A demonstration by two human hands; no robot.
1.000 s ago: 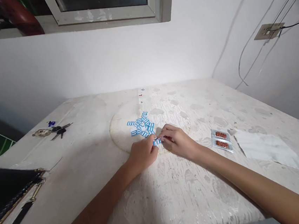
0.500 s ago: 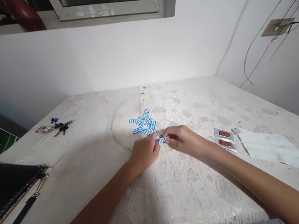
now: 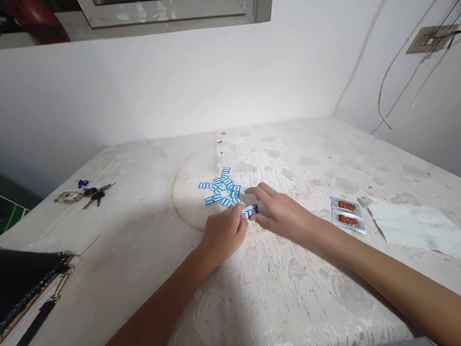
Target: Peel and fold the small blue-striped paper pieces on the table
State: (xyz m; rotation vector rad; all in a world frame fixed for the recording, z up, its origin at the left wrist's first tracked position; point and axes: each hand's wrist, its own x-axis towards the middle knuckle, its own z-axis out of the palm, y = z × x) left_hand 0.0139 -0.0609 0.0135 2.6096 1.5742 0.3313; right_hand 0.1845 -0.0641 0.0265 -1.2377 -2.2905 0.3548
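Note:
A small white paper piece printed with blue rectangles [image 3: 250, 211] is pinched between the thumb and forefinger of my left hand [image 3: 223, 232]. My right hand [image 3: 279, 209] is at the right end of this piece, its forefinger lifted and apart from the thumb. The right thumb is close to the piece's lower edge; whether it touches is hard to tell. Just beyond my hands lies a loose cluster of similar blue-and-white paper pieces [image 3: 223, 191], several overlapping. My left palm and curled fingers are hidden from view.
Right of my hands lie a silver blister pack with two reddish-brown tablets [image 3: 347, 213] and a white cloth or tissue [image 3: 423, 230]. Keys [image 3: 96, 194] and a small blue object [image 3: 82, 184] rest at left. A black bag [image 3: 22, 291] sits at the left edge. A white wall [image 3: 205, 83] stands behind the table.
My right hand's forefinger has risen away from the paper piece, opening its pinch. The piece looks shorter or turned, and my left hand keeps hold of it. The view shifts slightly.

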